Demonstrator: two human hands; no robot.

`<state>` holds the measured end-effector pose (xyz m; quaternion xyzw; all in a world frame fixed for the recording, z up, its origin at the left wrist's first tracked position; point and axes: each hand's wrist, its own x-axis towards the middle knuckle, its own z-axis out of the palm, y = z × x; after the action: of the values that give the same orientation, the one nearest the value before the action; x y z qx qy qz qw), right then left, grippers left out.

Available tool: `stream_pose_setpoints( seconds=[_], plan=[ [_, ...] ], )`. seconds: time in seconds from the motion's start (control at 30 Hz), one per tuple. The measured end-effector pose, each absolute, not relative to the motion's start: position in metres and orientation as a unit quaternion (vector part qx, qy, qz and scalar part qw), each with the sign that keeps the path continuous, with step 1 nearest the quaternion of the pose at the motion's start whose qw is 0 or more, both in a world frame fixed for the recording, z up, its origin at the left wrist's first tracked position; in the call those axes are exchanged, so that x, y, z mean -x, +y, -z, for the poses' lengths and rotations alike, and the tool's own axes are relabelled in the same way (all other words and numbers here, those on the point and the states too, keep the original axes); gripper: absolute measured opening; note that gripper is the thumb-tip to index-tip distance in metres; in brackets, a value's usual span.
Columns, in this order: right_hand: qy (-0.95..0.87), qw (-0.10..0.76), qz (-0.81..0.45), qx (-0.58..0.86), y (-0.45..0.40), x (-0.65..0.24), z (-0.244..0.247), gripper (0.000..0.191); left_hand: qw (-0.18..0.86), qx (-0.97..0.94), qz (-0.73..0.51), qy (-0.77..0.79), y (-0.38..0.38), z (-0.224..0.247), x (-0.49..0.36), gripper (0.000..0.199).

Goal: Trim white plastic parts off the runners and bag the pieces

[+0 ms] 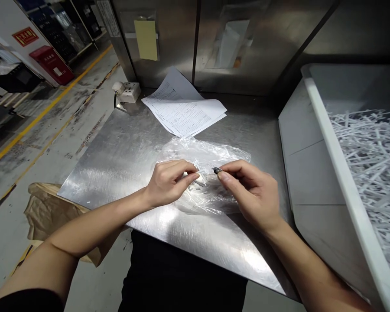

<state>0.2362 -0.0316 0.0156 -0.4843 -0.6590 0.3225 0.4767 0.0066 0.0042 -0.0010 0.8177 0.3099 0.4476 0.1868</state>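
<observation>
My left hand (172,181) pinches a small white plastic piece (201,171) between thumb and fingertips. Facing it from the right, my right hand (255,190) is closed on a small dark tool (217,170), its tip pointing left toward the white piece. A narrow gap seems to separate the tool's tip from my left fingertips. Both hands are above a clear plastic bag (211,201) spread on the metal table (107,160). Some small white pieces show in the bag near my left fingertips, partly hidden by them.
Printed sheets (185,115) lie behind the bag. A white bin (315,173) full of thin white plastic pieces (377,151) stands at the right. A socket box (130,92) sits at the back left corner. Brown paper (48,212) is below the table's left edge.
</observation>
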Motion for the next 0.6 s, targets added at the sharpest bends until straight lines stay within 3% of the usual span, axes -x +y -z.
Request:
stream_pose_setpoints(
  seconds=[0.6],
  plan=[
    [-0.708,0.426,-0.306,0.472,-0.0339,-0.2345,-0.0235,0.011,0.147,-0.806,-0.508,0.265,0.0036,-0.002,-0.0066,0.006]
  ],
)
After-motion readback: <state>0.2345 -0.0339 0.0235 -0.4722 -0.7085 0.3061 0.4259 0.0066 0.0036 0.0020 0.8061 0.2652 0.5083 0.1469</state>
